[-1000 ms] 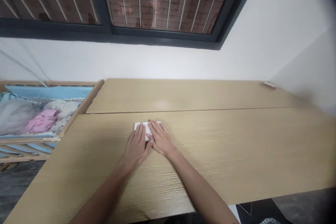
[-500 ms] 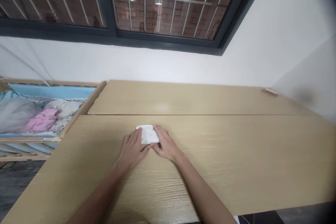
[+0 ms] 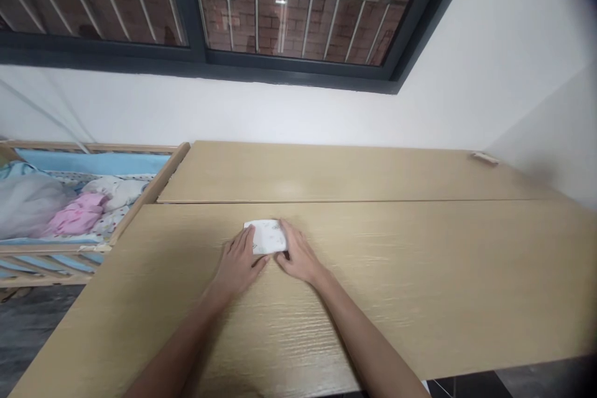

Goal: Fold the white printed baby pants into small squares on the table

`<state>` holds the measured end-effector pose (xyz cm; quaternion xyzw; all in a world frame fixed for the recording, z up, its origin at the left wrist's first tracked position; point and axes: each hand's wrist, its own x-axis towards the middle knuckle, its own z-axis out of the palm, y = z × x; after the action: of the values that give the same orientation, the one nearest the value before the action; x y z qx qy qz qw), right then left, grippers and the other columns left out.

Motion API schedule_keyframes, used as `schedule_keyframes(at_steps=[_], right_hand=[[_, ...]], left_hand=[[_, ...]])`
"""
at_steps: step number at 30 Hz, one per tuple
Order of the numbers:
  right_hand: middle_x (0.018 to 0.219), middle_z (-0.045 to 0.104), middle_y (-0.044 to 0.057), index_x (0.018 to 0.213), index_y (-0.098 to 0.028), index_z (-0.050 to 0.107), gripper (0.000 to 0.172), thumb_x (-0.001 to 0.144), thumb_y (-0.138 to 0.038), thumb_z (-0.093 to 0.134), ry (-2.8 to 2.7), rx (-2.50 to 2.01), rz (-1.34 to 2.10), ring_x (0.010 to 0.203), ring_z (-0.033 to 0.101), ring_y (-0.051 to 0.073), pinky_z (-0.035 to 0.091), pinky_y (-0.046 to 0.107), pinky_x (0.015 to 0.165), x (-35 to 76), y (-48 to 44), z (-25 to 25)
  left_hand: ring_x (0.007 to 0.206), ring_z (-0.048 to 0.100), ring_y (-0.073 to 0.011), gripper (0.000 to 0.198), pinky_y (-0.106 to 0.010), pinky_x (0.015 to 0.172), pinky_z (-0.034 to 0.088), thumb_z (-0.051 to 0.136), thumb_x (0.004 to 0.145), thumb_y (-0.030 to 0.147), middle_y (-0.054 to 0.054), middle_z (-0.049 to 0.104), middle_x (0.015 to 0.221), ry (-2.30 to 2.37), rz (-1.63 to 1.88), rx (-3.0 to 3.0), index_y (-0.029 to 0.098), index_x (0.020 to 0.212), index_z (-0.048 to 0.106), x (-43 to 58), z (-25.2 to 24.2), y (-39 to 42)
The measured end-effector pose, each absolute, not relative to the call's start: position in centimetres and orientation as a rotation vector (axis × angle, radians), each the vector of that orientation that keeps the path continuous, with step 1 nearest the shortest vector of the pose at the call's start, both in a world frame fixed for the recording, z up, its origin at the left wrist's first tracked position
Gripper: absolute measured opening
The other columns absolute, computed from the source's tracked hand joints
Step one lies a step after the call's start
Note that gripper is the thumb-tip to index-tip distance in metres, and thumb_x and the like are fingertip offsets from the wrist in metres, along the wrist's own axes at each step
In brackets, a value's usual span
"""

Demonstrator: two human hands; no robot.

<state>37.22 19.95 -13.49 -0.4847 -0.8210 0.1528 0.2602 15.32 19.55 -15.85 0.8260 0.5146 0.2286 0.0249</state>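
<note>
A small folded white cloth lies flat on the near wooden table. My left hand rests at its left edge, fingers stretched flat and touching the cloth. My right hand lies against its right edge, fingers extended along the side and thumb near the lower corner. Both hands frame the cloth, and most of its top shows between them.
A second wooden tabletop butts against the far side, under a white wall and a barred window. A wooden crib at the left holds pink, grey and white fabrics. A small tan object lies at the far right.
My hands have slid off the top of the cloth to its left and right sides, so more of it shows. The view has shifted slightly.
</note>
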Motion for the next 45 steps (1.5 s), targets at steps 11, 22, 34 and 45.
schedule_keyframes(at_steps=[11, 22, 34, 45], right_hand=[[0.158, 0.035, 0.022, 0.154, -0.010, 0.029, 0.074, 0.085, -0.022, 0.052, -2.267, -1.352, 0.366, 0.149, 0.029, 0.032, 0.031, 0.052, 0.120, 37.2, 19.9, -13.7], [0.161, 0.032, 0.022, 0.156, -0.009, 0.028, 0.073, 0.088, -0.023, 0.050, -2.296, -1.388, 0.332, 0.151, 0.026, 0.031, 0.032, 0.052, 0.119, 37.1, 19.4, -13.6], [0.160, 0.033, 0.021, 0.157, -0.010, 0.028, 0.071, 0.091, -0.024, 0.049, -2.296, -1.393, 0.341, 0.151, 0.028, 0.031, 0.034, 0.052, 0.118, 37.3, 19.4, -13.6], [0.160, 0.035, 0.021, 0.156, -0.008, 0.031, 0.071, 0.089, -0.022, 0.051, -2.293, -1.406, 0.327, 0.150, 0.029, 0.030, 0.033, 0.050, 0.119, 37.3, 19.4, -13.6]], left_hand=[[0.144, 0.040, -0.0328, 0.069, -0.048, 0.109, 0.042, 0.036, 0.102, 0.055, -0.020, 0.040, 0.157, 1.572, 0.639, 2.683, 0.010, 0.154, 0.031, 15.1, -15.7, 19.3], [0.140, 0.045, -0.0349, 0.069, -0.050, 0.105, 0.045, 0.035, 0.103, 0.050, -0.019, 0.033, 0.161, 1.558, 0.539, 2.711, 0.014, 0.160, 0.016, 14.5, -16.0, 18.3], [0.142, 0.042, -0.0362, 0.068, -0.051, 0.106, 0.044, 0.038, 0.102, 0.047, -0.019, 0.032, 0.162, 1.541, 0.546, 2.701, 0.013, 0.158, 0.021, 14.5, -16.0, 18.4], [0.142, 0.042, -0.0354, 0.069, -0.049, 0.104, 0.046, 0.035, 0.103, 0.048, -0.017, 0.031, 0.163, 1.557, 0.579, 2.737, 0.015, 0.160, 0.013, 14.6, -16.3, 18.4]])
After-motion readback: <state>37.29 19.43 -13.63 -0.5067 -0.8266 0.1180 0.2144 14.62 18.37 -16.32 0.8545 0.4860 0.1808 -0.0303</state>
